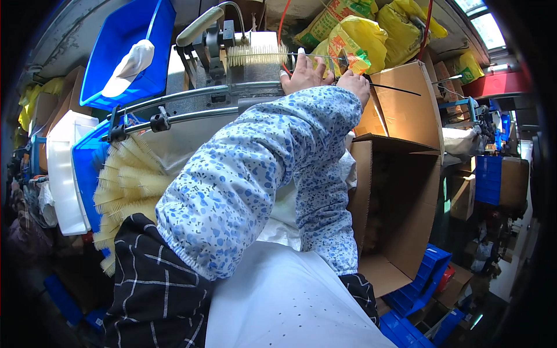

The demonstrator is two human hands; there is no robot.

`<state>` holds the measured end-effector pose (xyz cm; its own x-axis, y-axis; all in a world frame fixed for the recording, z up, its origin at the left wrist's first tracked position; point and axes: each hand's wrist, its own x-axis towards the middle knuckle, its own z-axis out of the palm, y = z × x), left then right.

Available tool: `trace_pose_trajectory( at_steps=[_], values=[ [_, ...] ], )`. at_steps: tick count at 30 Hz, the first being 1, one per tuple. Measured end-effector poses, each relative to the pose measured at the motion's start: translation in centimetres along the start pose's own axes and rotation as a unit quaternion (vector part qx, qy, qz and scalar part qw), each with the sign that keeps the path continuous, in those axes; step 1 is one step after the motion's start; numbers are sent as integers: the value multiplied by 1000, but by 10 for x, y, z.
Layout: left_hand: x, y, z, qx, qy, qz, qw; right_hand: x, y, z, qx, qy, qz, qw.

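Both my forearms, in blue flowered sleeve covers, reach up to a grey metal machine [214, 95] with a lever handle [200, 26]. A cream bristle brush [255, 55] on a thin wire stem lies across the machine's top. My left hand [301, 72] pinches the stem just right of the bristles, fingers pointing up. My right hand [355, 84], close beside it, is closed around a thin dark wire [400, 90] that sticks out to the right.
Several finished cream brushes [130, 180] are piled in a blue crate [87, 168] at my left, beside a white crate [64, 174]. A blue bin [127, 40] holds a white cloth. An open cardboard box [400, 203] stands at my right; yellow sacks [360, 35] lie behind.
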<state>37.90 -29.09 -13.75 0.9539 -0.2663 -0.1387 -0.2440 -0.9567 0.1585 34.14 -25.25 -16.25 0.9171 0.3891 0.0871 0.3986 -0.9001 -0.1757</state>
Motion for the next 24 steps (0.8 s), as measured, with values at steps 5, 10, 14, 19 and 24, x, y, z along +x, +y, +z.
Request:
trace_pose_trajectory(
  at_steps=[5,10,14,19,24],
  values=[
    [-1,2,1,9,9,3,1000,-1,3,-3,23,-2,13,1000],
    [-4,-2,1,-1,13,-4,1000,0,0,-4,46,-4,14,999],
    [-2,0,4,-1,21,-3,1000,0,3,0,33,18,-16,999],
    [-2,0,3,-8,16,-9,1000,2,5,-2,34,-18,-35,999],
    [-3,-1,5,-10,25,-11,1000,1,5,-3,58,-35,-37,997]
  ],
)
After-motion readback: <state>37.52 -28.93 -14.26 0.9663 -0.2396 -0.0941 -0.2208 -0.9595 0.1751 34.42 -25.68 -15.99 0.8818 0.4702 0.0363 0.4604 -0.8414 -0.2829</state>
